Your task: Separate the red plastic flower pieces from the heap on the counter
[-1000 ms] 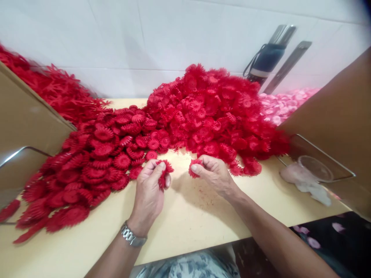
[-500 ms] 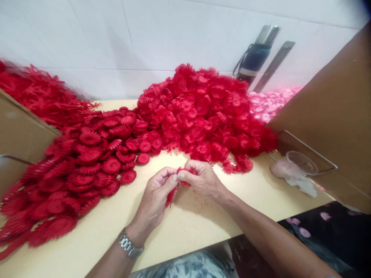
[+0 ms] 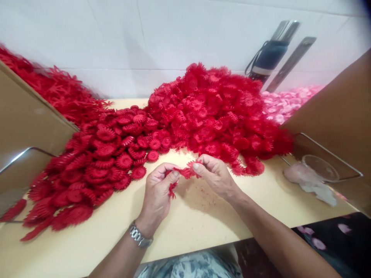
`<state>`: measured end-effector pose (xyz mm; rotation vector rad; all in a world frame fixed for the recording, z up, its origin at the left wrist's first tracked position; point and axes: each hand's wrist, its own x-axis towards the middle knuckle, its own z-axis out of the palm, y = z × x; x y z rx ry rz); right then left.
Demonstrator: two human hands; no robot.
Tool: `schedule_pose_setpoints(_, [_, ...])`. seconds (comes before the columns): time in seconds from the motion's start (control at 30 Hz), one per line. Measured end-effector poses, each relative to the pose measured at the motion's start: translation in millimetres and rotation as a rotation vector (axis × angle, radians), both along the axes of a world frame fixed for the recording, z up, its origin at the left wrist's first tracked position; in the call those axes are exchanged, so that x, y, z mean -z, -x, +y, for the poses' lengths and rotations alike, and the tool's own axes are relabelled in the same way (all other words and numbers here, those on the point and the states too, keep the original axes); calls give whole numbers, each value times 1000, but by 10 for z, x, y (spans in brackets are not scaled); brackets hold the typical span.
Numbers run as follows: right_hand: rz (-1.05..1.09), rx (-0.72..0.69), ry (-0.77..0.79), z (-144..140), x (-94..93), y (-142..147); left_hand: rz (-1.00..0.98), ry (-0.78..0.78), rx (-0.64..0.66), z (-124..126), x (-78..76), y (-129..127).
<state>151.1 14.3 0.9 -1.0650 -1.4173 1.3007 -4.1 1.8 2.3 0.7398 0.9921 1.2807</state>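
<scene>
Over the pale table, my left hand point(image 3: 158, 191) and my right hand point(image 3: 217, 177) are close together, both pinching red fringed flower pieces point(image 3: 186, 173). Thumb and fingers of the left hand close on one end, while another frilly part point(image 3: 172, 190) hangs below that thumb. The right thumb presses on a fringed piece at the other end. Whether the red parts between the hands are joined cannot be made out. Beyond the hands rises a large heap of loose red fringed flowers point(image 3: 208, 112). Thicker, round red flowers point(image 3: 87, 173) lie piled to the left.
Cardboard panels stand left point(image 3: 31, 108) and right point(image 3: 333, 127), with metal wire supports. A blue bottle point(image 3: 269, 56) and a metal strip point(image 3: 291, 63) are by the wall. Pink petals point(image 3: 286, 102) lie behind the right panel, a clear plastic bag point(image 3: 310, 181) beside it.
My hands have moved slightly apart, and more of the red pieces shows between them. The view has shifted, so the surroundings sit farther right in the picture.
</scene>
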Motion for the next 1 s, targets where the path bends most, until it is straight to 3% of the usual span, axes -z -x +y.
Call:
schedule_pose_setpoints(0.17, [-78,169,-65,29,27,-55,-58,9,-53,12,-14,34])
schedule_pose_setpoints(0.33, [-44,41,-70,56,47,-100,-125,58,73,15,-36,22])
schedule_pose_setpoints(0.77, [-180,-6,-138,-24,-70,-5,-168,171,211,41,13,11])
schedule_pose_setpoints(0.9, [-225,97,-173,21,-32,-81,-55,148,125,62,-45,36])
schedule_pose_setpoints(1.0, [-225,162,-198,66,-26,-170,251,36,159,5,-105,11])
